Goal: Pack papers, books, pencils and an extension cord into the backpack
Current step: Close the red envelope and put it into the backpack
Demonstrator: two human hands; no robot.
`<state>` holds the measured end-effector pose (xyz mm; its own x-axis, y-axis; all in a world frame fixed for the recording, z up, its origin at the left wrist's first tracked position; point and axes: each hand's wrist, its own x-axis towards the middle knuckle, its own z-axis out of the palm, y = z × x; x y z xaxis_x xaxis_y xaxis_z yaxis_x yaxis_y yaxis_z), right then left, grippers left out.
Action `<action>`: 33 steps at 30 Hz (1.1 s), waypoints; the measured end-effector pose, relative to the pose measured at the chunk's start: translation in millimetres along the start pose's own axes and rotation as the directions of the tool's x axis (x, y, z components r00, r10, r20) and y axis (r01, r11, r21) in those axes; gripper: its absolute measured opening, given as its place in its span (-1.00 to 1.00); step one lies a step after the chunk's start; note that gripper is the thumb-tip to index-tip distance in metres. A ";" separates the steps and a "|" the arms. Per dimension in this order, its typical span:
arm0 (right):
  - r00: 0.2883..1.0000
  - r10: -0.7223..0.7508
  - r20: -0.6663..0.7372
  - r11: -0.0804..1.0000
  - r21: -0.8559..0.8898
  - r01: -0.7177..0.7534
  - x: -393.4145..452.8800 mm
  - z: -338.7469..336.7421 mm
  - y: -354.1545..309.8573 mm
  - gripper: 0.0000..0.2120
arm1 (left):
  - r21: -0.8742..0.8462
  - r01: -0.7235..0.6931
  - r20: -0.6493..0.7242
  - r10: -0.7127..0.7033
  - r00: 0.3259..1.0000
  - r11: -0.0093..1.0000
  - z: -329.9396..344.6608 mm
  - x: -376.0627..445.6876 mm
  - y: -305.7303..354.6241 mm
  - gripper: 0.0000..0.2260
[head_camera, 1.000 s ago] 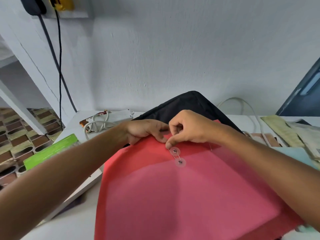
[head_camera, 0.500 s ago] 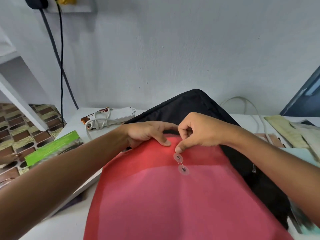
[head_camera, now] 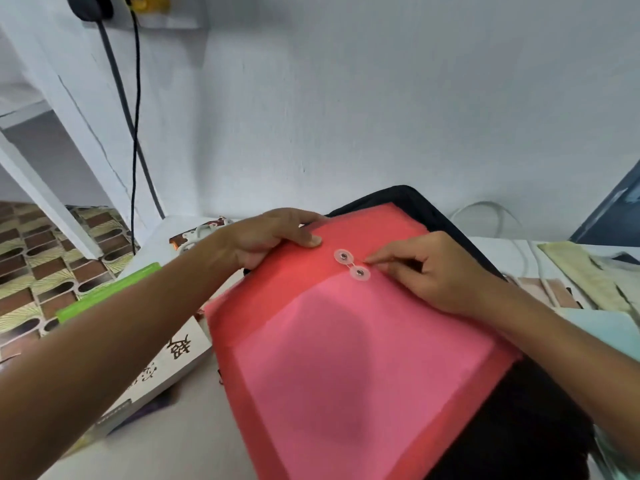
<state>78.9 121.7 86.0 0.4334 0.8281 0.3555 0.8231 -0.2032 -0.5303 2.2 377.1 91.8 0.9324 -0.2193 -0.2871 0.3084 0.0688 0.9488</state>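
A red document envelope (head_camera: 353, 358) with two round string-tie buttons (head_camera: 351, 264) lies on the black backpack (head_camera: 433, 209), covering most of it. My left hand (head_camera: 273, 237) grips the envelope's top left edge, thumb on the flap. My right hand (head_camera: 426, 271) rests on the envelope just right of the buttons, and its thumb and forefinger pinch the thin tie string. A white extension cord (head_camera: 197, 233) lies coiled behind my left wrist, mostly hidden. Books (head_camera: 173, 355) lie at the left under my forearm.
The white table (head_camera: 166, 441) meets the wall behind the backpack. A green-edged book (head_camera: 104, 296) sits at the table's left edge above a patterned floor. Papers and folders (head_camera: 588, 282) are spread at the right, with a white cable (head_camera: 498, 216) behind them. Black cables (head_camera: 135, 133) hang down the wall.
The envelope has slid farther up over the backpack. My right hand moved from above the buttons to their right side; my left hand shifted up along the top edge.
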 end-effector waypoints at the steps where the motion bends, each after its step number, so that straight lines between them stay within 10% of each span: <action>1: 0.998 -0.061 -0.011 0.995 -0.081 0.060 -1.1 2.1 0.3 -0.77 | 0.002 -0.006 -0.019 0.006 1.000 1.000 -2.1 -0.4 -1.2 -0.57; 17: 0.998 -0.068 0.009 0.792 -0.608 0.059 -28.3 42.6 -19.3 -0.80 | -0.072 -0.100 -0.231 0.080 0.970 0.992 12.9 4.7 -35.2 -0.55; 25: 0.861 -0.420 0.287 0.688 -0.518 0.509 14.0 22.9 -18.6 -0.81 | 0.053 -0.006 -0.191 0.016 0.982 0.999 32.9 3.7 -24.6 -0.70; 33: 0.777 -0.502 0.379 0.692 -0.364 0.624 54.4 -6.7 -31.0 -0.81 | 0.024 0.007 -0.080 -0.005 0.997 1.000 36.0 0.6 -10.9 -0.55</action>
<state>79.4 169.5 127.0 -0.2153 0.9437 0.2514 0.9732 0.1860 0.1352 -7.4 341.1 86.0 0.9428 -0.1414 -0.3018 0.3105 0.0435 0.9496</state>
